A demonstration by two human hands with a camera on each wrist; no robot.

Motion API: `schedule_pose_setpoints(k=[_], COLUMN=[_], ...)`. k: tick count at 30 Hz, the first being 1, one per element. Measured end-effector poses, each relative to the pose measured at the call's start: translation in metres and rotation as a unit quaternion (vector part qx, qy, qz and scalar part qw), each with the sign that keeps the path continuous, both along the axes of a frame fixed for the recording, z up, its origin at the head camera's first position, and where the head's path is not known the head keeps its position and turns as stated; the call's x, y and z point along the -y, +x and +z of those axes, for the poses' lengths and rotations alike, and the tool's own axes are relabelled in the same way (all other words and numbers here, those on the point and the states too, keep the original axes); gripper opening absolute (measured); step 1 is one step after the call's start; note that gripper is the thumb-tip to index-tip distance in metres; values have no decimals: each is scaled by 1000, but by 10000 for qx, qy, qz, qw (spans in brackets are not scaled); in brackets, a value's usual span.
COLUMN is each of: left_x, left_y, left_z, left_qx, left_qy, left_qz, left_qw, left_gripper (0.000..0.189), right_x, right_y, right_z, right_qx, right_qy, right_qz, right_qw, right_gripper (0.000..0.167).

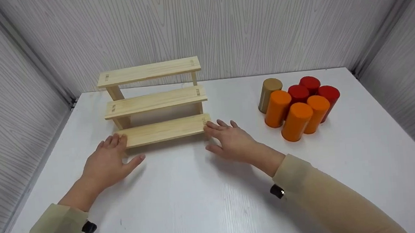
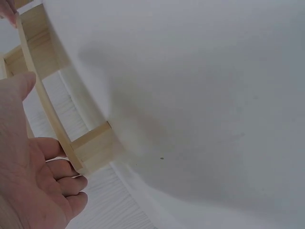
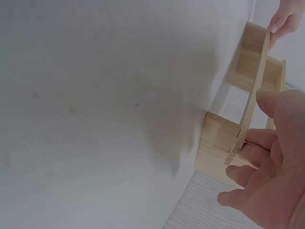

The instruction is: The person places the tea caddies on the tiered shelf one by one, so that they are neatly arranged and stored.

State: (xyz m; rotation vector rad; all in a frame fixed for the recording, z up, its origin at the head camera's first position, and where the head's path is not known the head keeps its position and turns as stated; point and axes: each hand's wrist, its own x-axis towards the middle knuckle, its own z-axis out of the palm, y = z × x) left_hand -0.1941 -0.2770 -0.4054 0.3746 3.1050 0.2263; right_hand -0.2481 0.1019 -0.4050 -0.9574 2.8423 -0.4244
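1. Left hand: thumb apart from the fingers, which touch the lowest shelf's left end.
2. Right hand: fingers spread, touching its right end.
3. Wooden rack: two o'clock from left fingers, ten from right.

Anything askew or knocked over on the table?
Only the wooden shelf looks slightly askew: its boards slant against the back edge of the table, left end nearer the front. The cylinders all stand upright.
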Motion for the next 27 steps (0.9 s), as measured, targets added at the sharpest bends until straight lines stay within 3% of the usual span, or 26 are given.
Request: schedule_pose_setpoints(k=[10, 27], left_x=[-25, -65], left_y=[5, 20], left_z=[-1, -2], left_qx=[-136, -283], left_qy=[-24, 14], left_qz=[-219, -623], left_qw=[9997, 9977], left_gripper=[98, 94], right_x=[-33, -88], right_y=[9, 46], right_z=[-2, 1], right_qx=[200, 231], right_qy=[-41, -113], right_qz=[-93, -87], right_qw=[9997, 9996], right_gripper=[62, 62])
